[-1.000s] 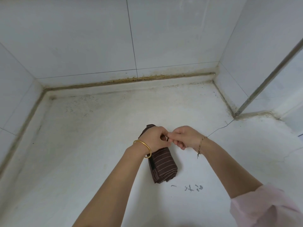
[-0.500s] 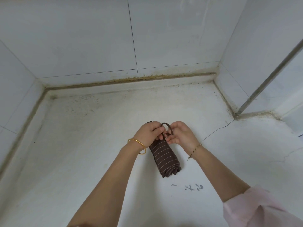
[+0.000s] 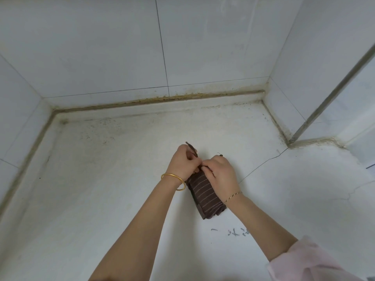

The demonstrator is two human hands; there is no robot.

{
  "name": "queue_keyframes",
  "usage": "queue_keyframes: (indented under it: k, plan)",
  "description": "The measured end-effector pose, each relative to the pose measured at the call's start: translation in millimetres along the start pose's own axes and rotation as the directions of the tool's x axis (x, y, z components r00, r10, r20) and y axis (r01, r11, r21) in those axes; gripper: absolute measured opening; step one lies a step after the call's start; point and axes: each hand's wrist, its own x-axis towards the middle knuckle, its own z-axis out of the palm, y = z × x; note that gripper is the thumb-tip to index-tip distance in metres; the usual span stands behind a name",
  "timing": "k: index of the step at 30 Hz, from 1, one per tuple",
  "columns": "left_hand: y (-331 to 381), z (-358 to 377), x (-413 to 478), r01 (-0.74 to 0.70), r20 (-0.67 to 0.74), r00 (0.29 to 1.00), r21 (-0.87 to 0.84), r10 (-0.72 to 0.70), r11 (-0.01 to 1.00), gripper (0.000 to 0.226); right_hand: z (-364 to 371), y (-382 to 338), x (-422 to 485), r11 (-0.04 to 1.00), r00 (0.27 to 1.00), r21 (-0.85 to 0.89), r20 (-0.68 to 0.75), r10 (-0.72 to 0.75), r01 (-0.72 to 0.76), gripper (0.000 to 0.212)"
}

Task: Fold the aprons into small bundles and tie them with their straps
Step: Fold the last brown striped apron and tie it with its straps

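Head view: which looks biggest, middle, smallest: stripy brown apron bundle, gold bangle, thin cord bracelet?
1. Brown striped apron bundle
2. Gold bangle
3. Thin cord bracelet, only slightly smaller than the bangle

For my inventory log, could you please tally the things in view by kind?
Apron bundle, brown striped: 1
Strap ends: 2, left strap end and right strap end
Hands, each pinching a strap: 2, left hand and right hand
Wrist bands: 2, gold bangle and cord bracelet
Total: 7
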Motion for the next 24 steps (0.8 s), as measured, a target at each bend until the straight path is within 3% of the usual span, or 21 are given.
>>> queue_keyframes:
  k: [2, 4, 5, 7, 9, 12, 14, 20, 24]
  plan:
    - [0.4, 1.1, -2.0, -0.028, 0.034, 0.999, 0.031, 0.027, 0.999, 0.039, -4.3, -3.1, 3.5, 0.994, 0.996, 0.07, 0.033, 0.078, -0.08, 0.023]
    - [0.2, 2.0, -4.7, -0.115, 0.03, 0.993, 0.088, 0.113, 0.989, 0.047, -10.8, -7.3, 10.3, 0.936, 0.96, 0.232, 0.158, 0.231, -0.263, 0.017]
    - [-1.4, 2.5, -4.7, -0.169, 0.009, 0.986, 0.124, 0.169, 0.978, 0.045, -13.6, -8.2, 13.2, 0.845, 0.914, 0.36, 0.242, 0.325, -0.395, 0.017]
    - [-4.9, 4.8, -3.3, -0.285, -0.023, 0.954, 0.233, 0.298, 0.93, 0.036, -18.6, -8.8, 17.1, 0.495, 0.773, 0.598, 0.425, 0.471, -0.631, 0.021]
    - [-9.1, 8.7, -2.9, -0.369, -0.014, 0.92, 0.309, 0.392, 0.877, 0.029, -21.5, -8.4, 18.4, 0.184, 0.654, 0.677, 0.545, 0.525, -0.713, 0.021]
    - [-7.5, 14.5, -3.3, -0.388, 0.011, 0.914, 0.313, 0.405, 0.867, 0.022, -23.5, -8.4, 20.9, -0.008, 0.573, 0.69, 0.606, 0.552, -0.723, 0.022]
    - [-7.7, 17.2, -1.9, -0.392, 0.032, 0.914, 0.326, 0.405, 0.86, 0.017, -26.1, -8.8, 22.3, -0.036, 0.553, 0.681, 0.623, 0.553, -0.732, 0.022]
    - [-0.1, 17.3, 1.4, -0.387, 0.033, 0.908, 0.442, 0.417, 0.809, 0.011, -29.9, -7.7, 25.3, 0.018, 0.539, 0.641, 0.629, 0.561, -0.767, 0.022]
    - [7.2, 16.4, 0.1, -0.375, 0.052, 0.895, 0.626, 0.444, 0.684, 0.01, -30.9, -6.7, 28.4, 0.067, 0.557, 0.646, 0.596, 0.578, -0.761, 0.019]
